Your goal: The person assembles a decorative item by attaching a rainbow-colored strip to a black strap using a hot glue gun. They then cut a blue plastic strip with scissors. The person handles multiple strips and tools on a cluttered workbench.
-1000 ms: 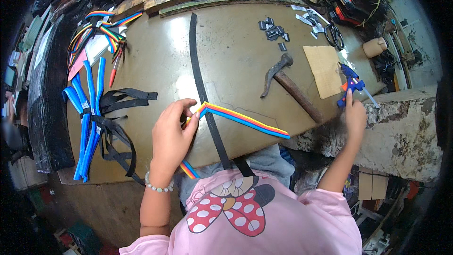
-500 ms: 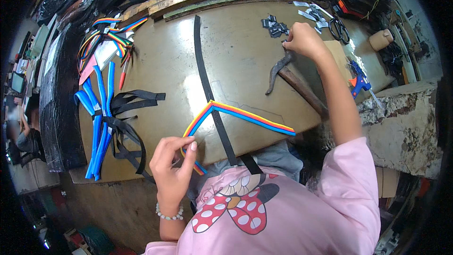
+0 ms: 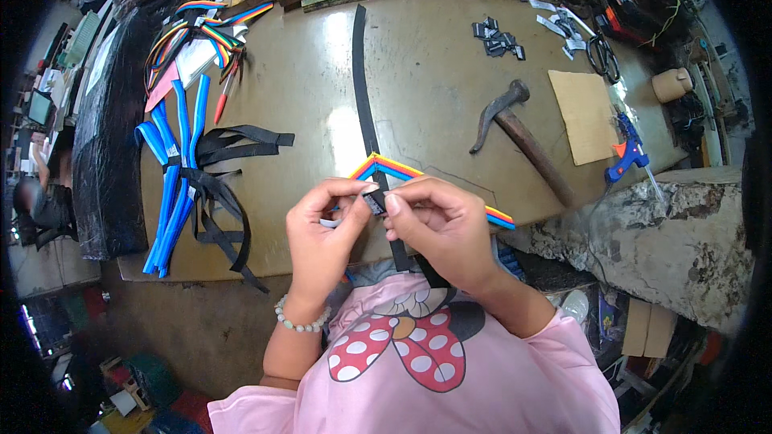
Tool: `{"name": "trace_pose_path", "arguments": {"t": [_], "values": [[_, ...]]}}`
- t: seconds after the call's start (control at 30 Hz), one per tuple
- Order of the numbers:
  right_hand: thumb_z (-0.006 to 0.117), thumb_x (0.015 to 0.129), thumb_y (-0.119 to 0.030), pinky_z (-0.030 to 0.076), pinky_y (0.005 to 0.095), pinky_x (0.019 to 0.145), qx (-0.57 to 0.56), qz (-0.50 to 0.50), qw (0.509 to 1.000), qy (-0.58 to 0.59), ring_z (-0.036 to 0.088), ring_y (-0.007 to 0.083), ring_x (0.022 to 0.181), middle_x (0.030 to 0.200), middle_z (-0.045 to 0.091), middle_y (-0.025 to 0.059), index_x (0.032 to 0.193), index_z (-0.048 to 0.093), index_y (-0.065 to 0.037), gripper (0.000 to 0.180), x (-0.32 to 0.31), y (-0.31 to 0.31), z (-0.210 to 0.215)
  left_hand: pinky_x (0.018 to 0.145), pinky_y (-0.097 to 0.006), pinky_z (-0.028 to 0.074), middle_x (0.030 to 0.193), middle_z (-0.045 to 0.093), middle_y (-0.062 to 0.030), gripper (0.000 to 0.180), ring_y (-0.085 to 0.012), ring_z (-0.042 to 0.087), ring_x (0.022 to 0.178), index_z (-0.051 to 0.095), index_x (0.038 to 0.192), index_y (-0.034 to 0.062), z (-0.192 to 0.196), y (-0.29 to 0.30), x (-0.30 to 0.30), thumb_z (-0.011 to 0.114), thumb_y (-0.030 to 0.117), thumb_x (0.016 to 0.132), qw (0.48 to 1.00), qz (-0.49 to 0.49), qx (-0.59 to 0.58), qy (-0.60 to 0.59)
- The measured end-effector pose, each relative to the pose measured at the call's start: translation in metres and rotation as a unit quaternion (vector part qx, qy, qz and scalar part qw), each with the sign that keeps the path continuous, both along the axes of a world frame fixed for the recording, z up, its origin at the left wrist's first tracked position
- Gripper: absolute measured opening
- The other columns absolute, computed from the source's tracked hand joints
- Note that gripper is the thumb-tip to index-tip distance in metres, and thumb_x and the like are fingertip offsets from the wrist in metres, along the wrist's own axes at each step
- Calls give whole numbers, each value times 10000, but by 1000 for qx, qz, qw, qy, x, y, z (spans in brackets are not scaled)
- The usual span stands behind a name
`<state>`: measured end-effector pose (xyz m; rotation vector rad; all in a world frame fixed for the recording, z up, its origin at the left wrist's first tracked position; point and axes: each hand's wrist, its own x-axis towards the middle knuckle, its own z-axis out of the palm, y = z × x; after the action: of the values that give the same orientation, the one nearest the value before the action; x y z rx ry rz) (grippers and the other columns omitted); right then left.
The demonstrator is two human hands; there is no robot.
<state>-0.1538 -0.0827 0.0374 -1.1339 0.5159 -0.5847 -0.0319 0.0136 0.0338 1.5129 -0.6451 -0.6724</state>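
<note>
Both hands meet at the near table edge — left hand (image 3: 322, 233) and right hand (image 3: 438, 229) pinch a small black buckle (image 3: 375, 203) onto the black strap (image 3: 362, 96); next, careful threading.

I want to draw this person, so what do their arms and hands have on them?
Both hands are bare, no gloves. The left hand has a pale green bead bracelet at the wrist. The right hand wears nothing. Short pink sleeves of a T-shirt cover the upper arms.
</note>
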Motion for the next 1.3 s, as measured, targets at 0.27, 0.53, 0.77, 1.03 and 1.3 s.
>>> {"name": "trace_pose_path", "arguments": {"t": [0.27,0.53,0.77,1.03,1.3], "values": [[621,932,-48,548,229,687,-2,6,1000,12,651,107,778,891,646,86,987,645,56,119,2,-3,-9,550,-168,331,734,586,52,122,0,440,634,688,927,-10,-2,3,-4,706,105,891,1000,18,12,8],[655,869,-42,463,268,584,-357,-41,918,170,593,151,670,856,629,107,939,667,19,93,2,-35,-35,561,-309,444,641,609,-99,180,-168,553,565,683,816,-29,-21,-13,21,750,139,819,965,42,159,-206],[664,858,-33,423,232,562,-384,-56,907,166,528,99,645,876,612,78,928,669,7,80,1,-28,-49,592,-337,455,690,589,-89,149,-202,576,630,662,858,14,-27,-19,21,748,117,795,952,46,165,-253],[665,842,-42,436,286,615,-426,-22,886,180,545,172,718,899,598,91,924,661,-5,90,1,-31,-51,601,-342,465,706,602,-100,151,-219,586,634,690,888,45,-23,-22,29,752,137,786,949,-8,200,-244],[661,816,-46,473,400,803,-414,36,887,202,585,323,904,962,588,147,961,647,-10,150,-1,-34,-37,614,-330,470,737,609,-105,153,-216,594,657,696,926,47,-27,-22,30,739,123,800,953,-21,176,-245]]}}
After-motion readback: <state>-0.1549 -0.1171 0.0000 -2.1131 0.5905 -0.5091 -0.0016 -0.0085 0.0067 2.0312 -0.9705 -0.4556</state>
